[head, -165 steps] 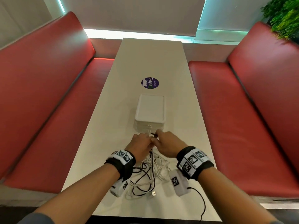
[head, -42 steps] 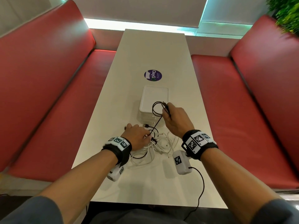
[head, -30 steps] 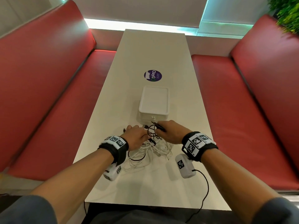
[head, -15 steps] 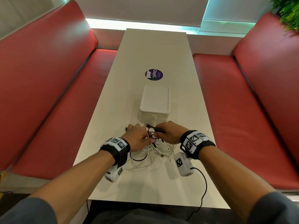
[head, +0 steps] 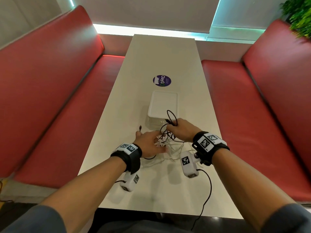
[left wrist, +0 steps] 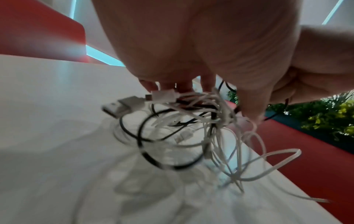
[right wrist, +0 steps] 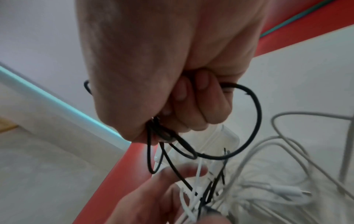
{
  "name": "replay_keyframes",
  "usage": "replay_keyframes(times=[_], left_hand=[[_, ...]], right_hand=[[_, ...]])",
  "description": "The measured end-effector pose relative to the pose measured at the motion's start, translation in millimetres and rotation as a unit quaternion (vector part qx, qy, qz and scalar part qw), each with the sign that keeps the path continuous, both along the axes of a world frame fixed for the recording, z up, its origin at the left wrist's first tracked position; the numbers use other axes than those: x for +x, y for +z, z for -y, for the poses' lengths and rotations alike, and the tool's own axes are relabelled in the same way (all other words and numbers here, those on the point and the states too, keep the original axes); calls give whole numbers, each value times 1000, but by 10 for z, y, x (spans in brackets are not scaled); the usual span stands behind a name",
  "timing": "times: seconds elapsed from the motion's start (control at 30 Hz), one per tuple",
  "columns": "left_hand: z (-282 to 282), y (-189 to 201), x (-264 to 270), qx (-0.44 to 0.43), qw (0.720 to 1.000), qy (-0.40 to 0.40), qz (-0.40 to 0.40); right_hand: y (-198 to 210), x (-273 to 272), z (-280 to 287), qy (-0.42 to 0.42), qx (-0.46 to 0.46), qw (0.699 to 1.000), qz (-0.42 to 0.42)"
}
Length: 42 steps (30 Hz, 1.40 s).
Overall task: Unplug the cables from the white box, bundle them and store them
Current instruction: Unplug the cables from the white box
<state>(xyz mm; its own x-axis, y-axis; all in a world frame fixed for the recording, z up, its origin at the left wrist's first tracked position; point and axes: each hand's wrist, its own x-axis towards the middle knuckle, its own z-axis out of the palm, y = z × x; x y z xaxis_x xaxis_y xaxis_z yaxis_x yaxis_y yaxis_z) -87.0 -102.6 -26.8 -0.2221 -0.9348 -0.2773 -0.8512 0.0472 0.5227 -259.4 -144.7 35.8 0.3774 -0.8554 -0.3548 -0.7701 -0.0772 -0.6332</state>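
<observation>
The white box (head: 162, 106) sits mid-table with its lid down. Just in front of it lies a tangle of white cables (head: 173, 151) and a black cable (head: 172, 116). My left hand (head: 158, 140) pinches the tangle near its top, thumb against fingers (left wrist: 206, 84), and loose loops of the white cables (left wrist: 249, 151) hang to the table. My right hand (head: 173, 126) is fisted round the black cable (right wrist: 255, 121), holding a loop of it up over the box's near edge. A black plug end (head: 140, 127) lies loose left of the box. Whether anything is plugged into the box is hidden.
The narrow white table (head: 161, 190) runs away from me between two red benches (head: 50, 106), (head: 252, 106). A round purple sticker (head: 161, 80) lies beyond the box. A wrist-camera lead (head: 207, 190) trails off the near edge. Green plants (head: 299, 15) stand at the far right.
My right hand has risen and drawn away from the left towards the box, pulling the black cable into a larger loop. The left hand stays on the tangle.
</observation>
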Motion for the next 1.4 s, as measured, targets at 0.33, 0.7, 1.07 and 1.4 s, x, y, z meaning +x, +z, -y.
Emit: replay_keyframes(times=[0.33, 0.7, 1.07, 1.4], left_hand=[[18, -181, 62, 14, 1000, 19, 20], [-42, -304, 216, 62, 997, 26, 47], [-8, -297, 277, 80, 997, -2, 8], [303, -205, 521, -21, 987, 156, -26]], right_hand=[[176, -21, 74, -22, 0, 1000, 14], [386, -161, 168, -71, -24, 996, 55], [271, -488, 240, 61, 49, 902, -425], [79, -231, 145, 93, -21, 939, -330]])
